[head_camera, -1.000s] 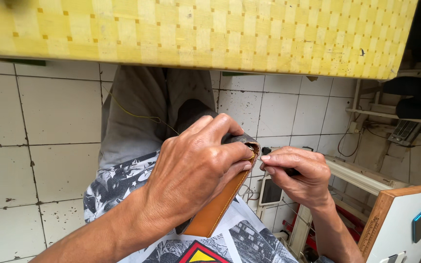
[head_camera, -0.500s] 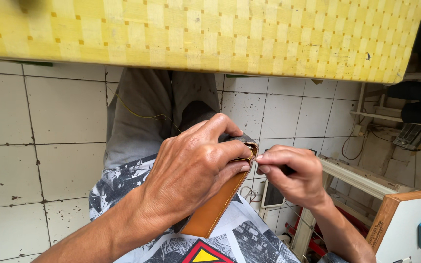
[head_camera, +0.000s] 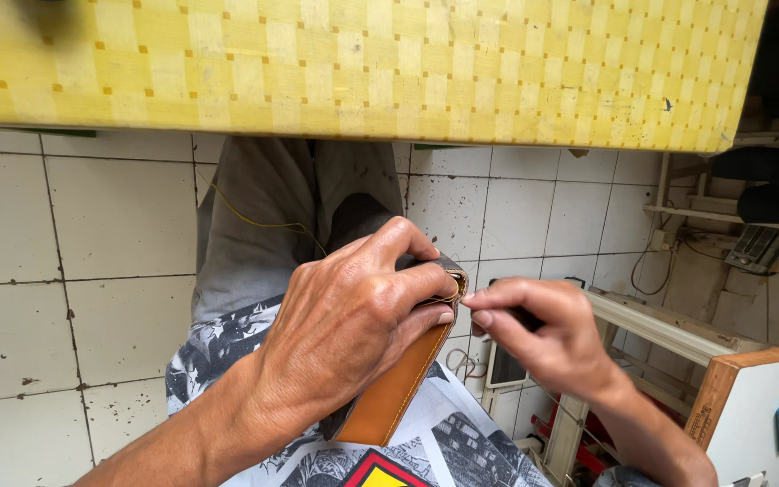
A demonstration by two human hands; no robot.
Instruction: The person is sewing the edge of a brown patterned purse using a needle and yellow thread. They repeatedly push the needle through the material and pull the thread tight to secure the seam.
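Head cam: left hand (head_camera: 353, 334) clamps round a tan leather piece (head_camera: 394, 388), right hand (head_camera: 543, 338) just beside its top edge pinching a dark tool (head_camera: 525, 317).

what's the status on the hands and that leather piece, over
Left hand clamped on tan stitched leather piece. Right hand pinching a thin dark tool at its top edge. Yellow thread trails behind; nothing blocking.

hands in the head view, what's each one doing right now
Left hand: closed around the tan leather piece, gripping its top end.
Right hand: pinched shut on a small dark tool at the leather's edge.
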